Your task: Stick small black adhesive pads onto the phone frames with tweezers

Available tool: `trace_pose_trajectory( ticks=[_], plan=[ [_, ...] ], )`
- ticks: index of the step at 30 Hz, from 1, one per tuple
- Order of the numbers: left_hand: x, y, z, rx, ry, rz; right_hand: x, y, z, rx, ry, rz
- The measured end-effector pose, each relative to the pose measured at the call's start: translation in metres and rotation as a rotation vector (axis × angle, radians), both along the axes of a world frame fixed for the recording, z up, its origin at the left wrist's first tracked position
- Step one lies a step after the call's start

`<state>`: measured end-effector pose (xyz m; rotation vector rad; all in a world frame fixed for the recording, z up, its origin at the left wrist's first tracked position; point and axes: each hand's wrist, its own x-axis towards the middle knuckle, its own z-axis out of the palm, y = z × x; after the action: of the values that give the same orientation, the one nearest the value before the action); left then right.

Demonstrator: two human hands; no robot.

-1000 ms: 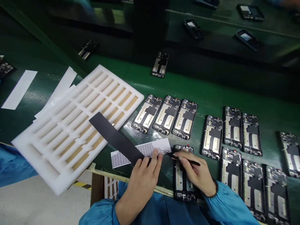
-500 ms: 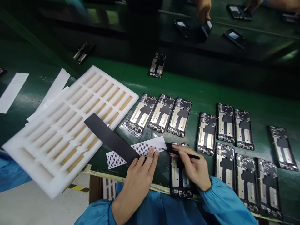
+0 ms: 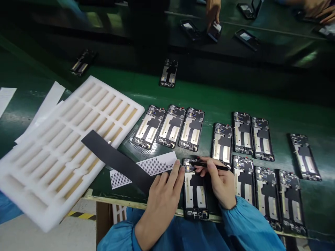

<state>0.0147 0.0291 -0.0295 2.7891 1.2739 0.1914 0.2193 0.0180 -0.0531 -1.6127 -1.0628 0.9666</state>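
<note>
My right hand pinches black tweezers, their tip at the upper end of an opened phone by the bench's front edge. The phone lies lengthwise toward me, its circuit parts and silver plate bare. Fingers stretched out, my left hand lies palm down just left of this phone, fingertips close to its upper left side. Under and beside those fingers is a white sheet with rows of small black dots. Across the sheet runs a long black strip, its lower end by my left fingers.
A white foam tray with slots covers the left, overhanging the front edge. Three opened phones lie behind the sheet; several more stand close on the right. White papers lie far left. Across the bench another person's hand handles a phone.
The tweezers have gone from the dotted sheet's right end to the phone's upper end. My left hand sits slightly nearer the phone. The whole view has shifted a little.
</note>
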Motion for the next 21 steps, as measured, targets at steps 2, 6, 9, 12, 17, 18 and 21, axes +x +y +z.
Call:
trace_pose_trajectory(
  ticks=[2, 6, 9, 12, 17, 18, 21],
  plan=[
    [0.005, 0.003, -0.004, -0.004, 0.002, 0.003, 0.0, 0.0, -0.001, -0.014, 0.002, -0.008],
    [0.009, 0.008, -0.007, -0.021, 0.003, -0.006, 0.0, -0.001, -0.003, -0.031, 0.014, -0.01],
    [0.009, 0.01, -0.007, -0.038, -0.004, -0.005, -0.001, -0.001, -0.003, -0.042, 0.011, -0.016],
    [0.009, 0.01, -0.008, -0.048, -0.016, 0.0, -0.002, -0.001, -0.002, -0.043, -0.004, -0.015],
    [0.011, 0.007, -0.011, -0.055, -0.039, 0.018, -0.002, -0.001, -0.003, -0.026, -0.045, -0.02],
    [0.011, 0.006, -0.011, -0.057, -0.045, 0.022, -0.002, -0.001, -0.003, -0.024, -0.052, -0.022],
    [0.012, 0.005, -0.013, -0.066, -0.057, 0.039, -0.002, -0.001, -0.003, -0.026, -0.072, -0.023]
  ],
)
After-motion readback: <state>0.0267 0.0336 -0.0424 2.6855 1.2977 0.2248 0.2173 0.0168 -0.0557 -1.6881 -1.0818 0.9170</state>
